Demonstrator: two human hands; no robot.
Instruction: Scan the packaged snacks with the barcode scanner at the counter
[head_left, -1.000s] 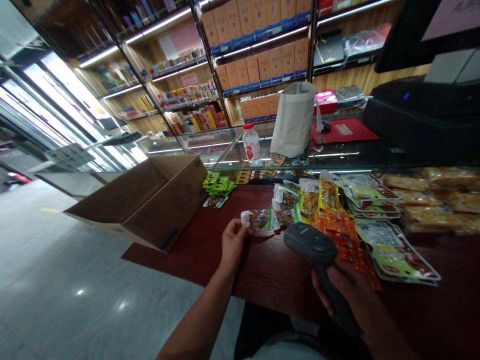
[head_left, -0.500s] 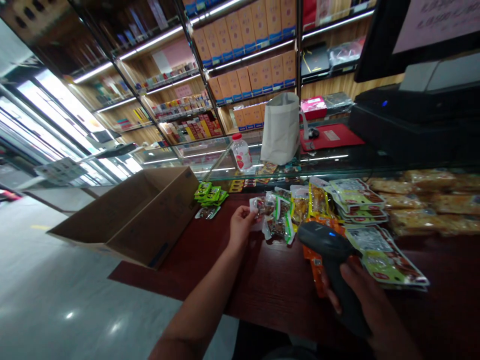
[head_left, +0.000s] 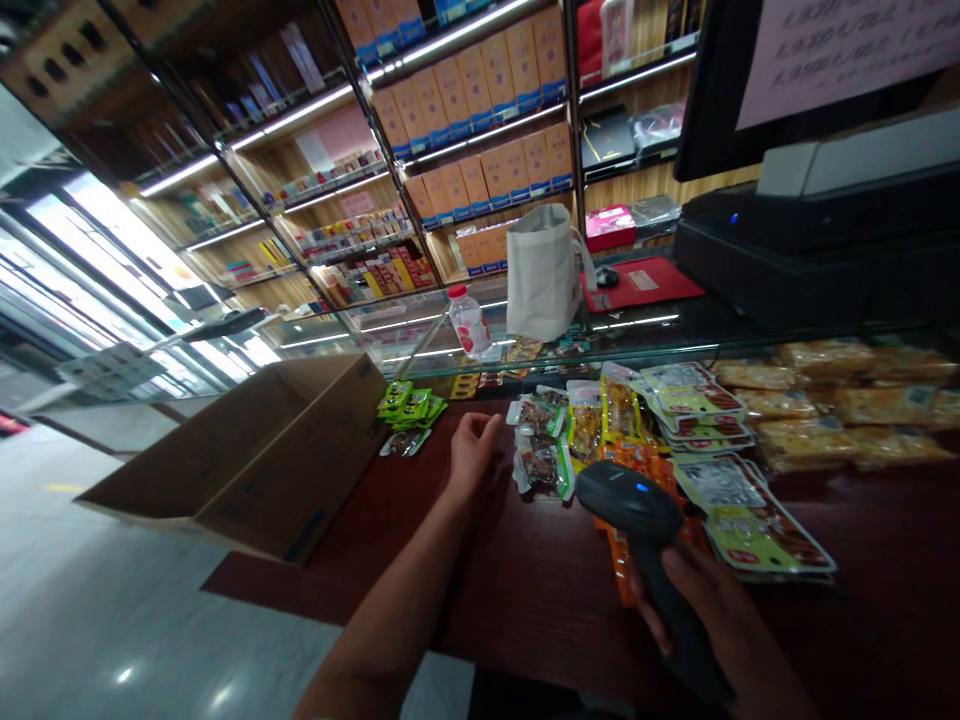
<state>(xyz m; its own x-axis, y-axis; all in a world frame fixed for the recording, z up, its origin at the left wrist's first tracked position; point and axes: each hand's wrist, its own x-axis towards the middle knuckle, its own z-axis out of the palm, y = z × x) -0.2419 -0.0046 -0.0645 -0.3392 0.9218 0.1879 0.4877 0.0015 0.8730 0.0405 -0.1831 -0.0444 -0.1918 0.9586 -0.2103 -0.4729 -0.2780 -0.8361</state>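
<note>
My left hand (head_left: 472,450) is over the dark red counter, fingers loosely curled, a small gap between thumb and fingers, nothing visible between them. Just to its right lie clear packets with green edges (head_left: 541,468). My right hand (head_left: 694,600) grips the handle of a black barcode scanner (head_left: 630,500), its head over orange packets (head_left: 621,560). Yellow packets (head_left: 585,425) lie behind the scanner. White, green and brown flat packs (head_left: 757,515) are stacked to its right. Small bright green packets (head_left: 412,405) sit left of my left hand.
An open cardboard box (head_left: 292,480) stands at the left. Behind the packets, a glass counter bears a red-capped bottle (head_left: 470,325) and a white bag (head_left: 541,275). Wrapped tan goods (head_left: 802,445) lie at the right, below a black monitor (head_left: 709,100).
My left hand has let go of a clear packet and drawn away from it to the left. The scanner stays in my right hand. The whole view has shifted slightly.
</note>
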